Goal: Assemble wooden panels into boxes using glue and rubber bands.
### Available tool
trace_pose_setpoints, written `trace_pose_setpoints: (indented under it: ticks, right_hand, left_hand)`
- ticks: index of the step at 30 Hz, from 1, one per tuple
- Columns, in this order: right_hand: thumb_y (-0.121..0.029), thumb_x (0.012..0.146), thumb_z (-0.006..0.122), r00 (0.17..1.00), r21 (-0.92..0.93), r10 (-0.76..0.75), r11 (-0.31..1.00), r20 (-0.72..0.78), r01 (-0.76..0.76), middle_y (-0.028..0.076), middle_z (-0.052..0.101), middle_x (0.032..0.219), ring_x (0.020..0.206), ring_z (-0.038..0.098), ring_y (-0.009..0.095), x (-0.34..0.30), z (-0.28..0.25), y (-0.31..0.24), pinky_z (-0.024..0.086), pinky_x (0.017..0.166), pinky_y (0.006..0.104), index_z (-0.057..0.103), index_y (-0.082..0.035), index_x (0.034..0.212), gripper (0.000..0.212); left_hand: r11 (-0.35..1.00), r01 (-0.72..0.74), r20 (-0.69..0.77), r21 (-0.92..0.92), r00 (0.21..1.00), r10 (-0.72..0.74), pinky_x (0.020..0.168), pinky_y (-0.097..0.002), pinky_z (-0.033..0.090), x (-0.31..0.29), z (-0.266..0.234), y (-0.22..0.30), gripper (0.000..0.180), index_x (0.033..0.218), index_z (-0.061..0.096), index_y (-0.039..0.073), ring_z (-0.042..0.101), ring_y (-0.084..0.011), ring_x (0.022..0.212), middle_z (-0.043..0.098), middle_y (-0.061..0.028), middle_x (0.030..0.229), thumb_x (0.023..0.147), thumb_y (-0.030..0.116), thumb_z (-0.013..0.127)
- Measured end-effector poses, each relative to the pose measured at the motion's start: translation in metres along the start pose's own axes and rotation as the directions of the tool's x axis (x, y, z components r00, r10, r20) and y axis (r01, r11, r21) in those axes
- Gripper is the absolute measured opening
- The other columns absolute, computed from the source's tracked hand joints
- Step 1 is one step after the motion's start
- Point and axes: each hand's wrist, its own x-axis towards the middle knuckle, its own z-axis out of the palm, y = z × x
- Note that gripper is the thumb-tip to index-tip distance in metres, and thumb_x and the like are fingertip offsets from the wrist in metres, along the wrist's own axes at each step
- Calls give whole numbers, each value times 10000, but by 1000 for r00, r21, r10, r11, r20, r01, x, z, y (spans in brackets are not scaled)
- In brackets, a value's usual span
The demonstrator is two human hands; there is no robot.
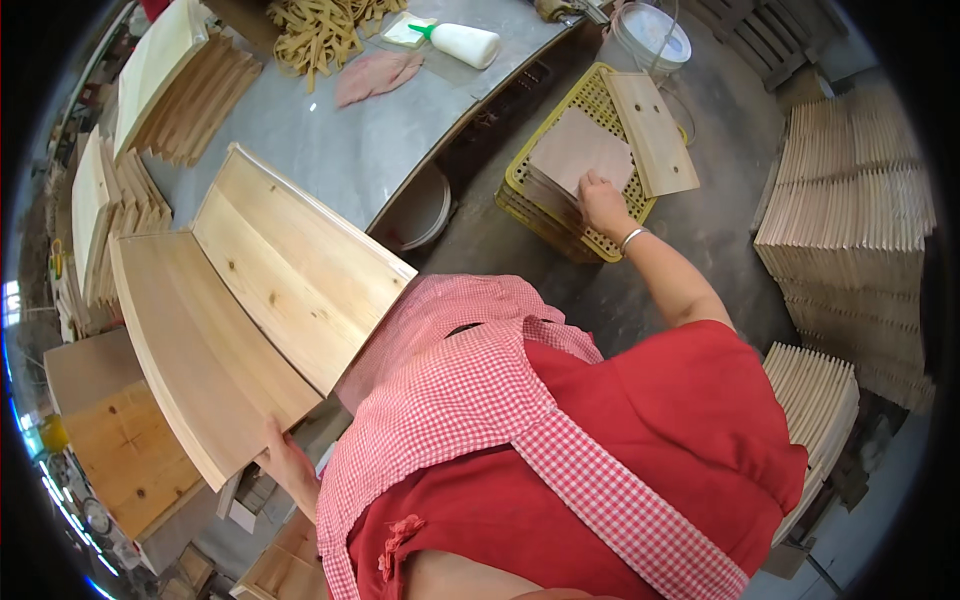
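Note:
An angled wooden piece (300, 270), made of a knotty pale pine board and a browner board meeting along a dark seam, leans against the table at my left. My left hand (288, 462) grips its lower edge; the fingers behind the board are hidden. Over on the right, a stack of thin, light brown rectangular boards (575, 150) rests on a yellow plastic crate (512, 180). My right hand (603, 205) has its fingers closed at the near edge of the top board. Beside that stack lies a pine plank (652, 130) with two knots.
The grey metal table (370, 140) holds a white glue bottle (465, 45), a pink cloth (378, 78), tan strips (320, 35) and stacked wooden panels (180, 90). Tall board stacks (850, 240) stand at the right. A white bucket (650, 38) sits behind the crate.

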Motion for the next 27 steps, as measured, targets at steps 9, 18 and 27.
trace_pose_setpoints:
  ticks: [9, 18, 27]
  right_hand:
    - [-83, 830, 572, 775, 238, 523, 852, -354, -467, 270, 691, 920, 896, 678, 465, 19, -128, -2, 538, 815, 548, 614, -13, 975, 166]
    - [-254, 840, 609, 650, 159, -227, 863, -726, 479, 239, 694, 830, 759, 702, 423, 56, -287, -223, 569, 672, 515, 710, -47, 843, 230]
    - [-159, 870, 644, 336, -21, -930, 342, -149, 939, 150, 693, 888, 825, 692, 380, 88, -241, -462, 547, 665, 483, 658, -86, 1057, 202]
  left_hand:
    - [993, 41, -33, 109, 999, -38, 1060, -415, 486, 24, -13, -15, 553, 1423, 480, -54, 563, -300, 1254, 513, -205, 1466, 957, 107, 731]
    - [988, 101, 21, -121, 995, -99, 1016, -413, 511, 44, -29, -38, 480, 1367, 567, -65, 604, -302, 1191, 569, -206, 1405, 953, 113, 736]
    - [845, 386, -118, 370, 922, -370, 504, -309, 389, -8, -13, 7, 409, 774, 711, 15, 493, -97, 593, 599, 7, 687, 900, 394, 799]
